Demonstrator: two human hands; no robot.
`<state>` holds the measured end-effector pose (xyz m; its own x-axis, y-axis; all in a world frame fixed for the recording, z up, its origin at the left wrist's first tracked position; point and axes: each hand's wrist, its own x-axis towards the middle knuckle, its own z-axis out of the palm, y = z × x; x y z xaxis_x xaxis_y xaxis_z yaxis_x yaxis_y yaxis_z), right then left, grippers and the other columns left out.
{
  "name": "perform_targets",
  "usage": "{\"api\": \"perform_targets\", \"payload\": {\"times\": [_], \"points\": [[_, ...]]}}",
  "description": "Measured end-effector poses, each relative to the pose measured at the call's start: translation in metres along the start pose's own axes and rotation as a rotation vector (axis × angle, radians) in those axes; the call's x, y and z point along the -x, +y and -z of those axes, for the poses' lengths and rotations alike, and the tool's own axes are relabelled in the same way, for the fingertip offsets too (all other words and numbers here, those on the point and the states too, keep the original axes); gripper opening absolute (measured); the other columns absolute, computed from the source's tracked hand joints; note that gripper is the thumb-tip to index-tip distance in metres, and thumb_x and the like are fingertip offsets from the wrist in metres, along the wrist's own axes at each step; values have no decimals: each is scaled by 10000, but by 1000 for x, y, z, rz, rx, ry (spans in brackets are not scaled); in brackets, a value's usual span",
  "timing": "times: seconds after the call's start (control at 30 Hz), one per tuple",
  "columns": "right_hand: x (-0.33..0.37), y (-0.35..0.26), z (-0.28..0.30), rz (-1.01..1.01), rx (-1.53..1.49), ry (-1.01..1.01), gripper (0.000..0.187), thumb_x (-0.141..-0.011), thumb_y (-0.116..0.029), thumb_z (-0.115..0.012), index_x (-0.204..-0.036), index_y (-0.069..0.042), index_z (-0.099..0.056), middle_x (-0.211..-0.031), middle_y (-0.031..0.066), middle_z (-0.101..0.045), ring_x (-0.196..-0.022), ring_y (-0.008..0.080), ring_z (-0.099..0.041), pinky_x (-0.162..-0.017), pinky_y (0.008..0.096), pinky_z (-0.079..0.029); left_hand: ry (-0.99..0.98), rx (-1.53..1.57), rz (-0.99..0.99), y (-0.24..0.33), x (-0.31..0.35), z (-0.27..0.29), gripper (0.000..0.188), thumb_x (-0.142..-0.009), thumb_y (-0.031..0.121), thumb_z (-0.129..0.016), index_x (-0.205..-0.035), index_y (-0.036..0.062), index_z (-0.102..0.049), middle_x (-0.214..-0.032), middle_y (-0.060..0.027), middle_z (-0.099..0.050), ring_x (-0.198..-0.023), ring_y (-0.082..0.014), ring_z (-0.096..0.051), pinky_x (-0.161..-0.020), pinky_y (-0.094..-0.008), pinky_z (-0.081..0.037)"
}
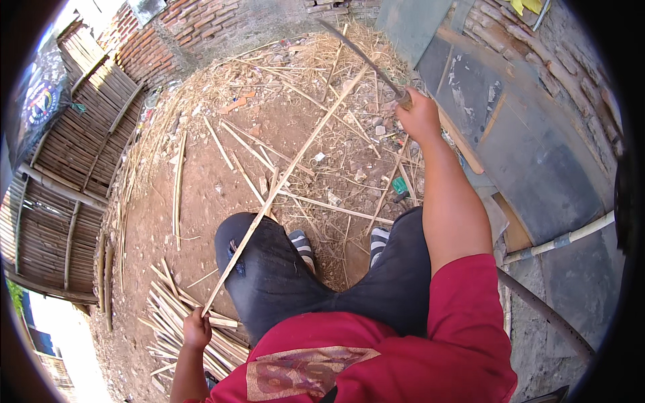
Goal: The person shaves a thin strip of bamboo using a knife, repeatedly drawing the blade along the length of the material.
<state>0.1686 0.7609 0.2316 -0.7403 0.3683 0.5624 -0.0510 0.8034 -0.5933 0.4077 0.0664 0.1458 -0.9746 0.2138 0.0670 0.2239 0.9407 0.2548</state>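
A long pale bamboo strip (306, 149) slants across my right-hand thigh's opposite knee, from the lower left up toward the far wall. Its near end is gripped by my left hand (197, 329), fingers closed, low at the left beside a pile of split strips (176, 316). My right hand (419, 117) is raised at the upper right, wrapped round the handle of a machete (366, 62). The dark, curved blade points up and left, past the strip's far end. Whether the blade touches the strip, I cannot tell.
Loose strips (178, 191) and straw (366, 47) litter the dirt ground ahead. A slatted bamboo panel (87, 141) stands at the left, a brick wall (201, 30) at the back. Dark boards (524, 141) lean along the right, near a pole (557, 240).
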Motion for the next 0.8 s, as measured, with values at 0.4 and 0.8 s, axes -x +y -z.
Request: {"api": "perform_targets", "payload": {"times": [0.4,0.8], "points": [[3,-37,2,91,125,-21,146,-838,-161,-698,-970,-115,-655,-824,116,-681,-810,336,-687,-712,474,-540,10,-57,13,14,6,22,98,-945,95,-595,-1017,29,-608,-767,-248,-642,-722,-479,-625,-654,-543,-489],[5,-28,14,-185,28,-42,235,-850,-197,-697,-1064,-103,-671,-895,157,-710,-874,364,-693,-758,474,-542,12,-38,11,12,10,10,122,-924,56,-604,-1042,22,-596,-765,-238,-638,-708,-473,-620,-633,-540,-474]]}}
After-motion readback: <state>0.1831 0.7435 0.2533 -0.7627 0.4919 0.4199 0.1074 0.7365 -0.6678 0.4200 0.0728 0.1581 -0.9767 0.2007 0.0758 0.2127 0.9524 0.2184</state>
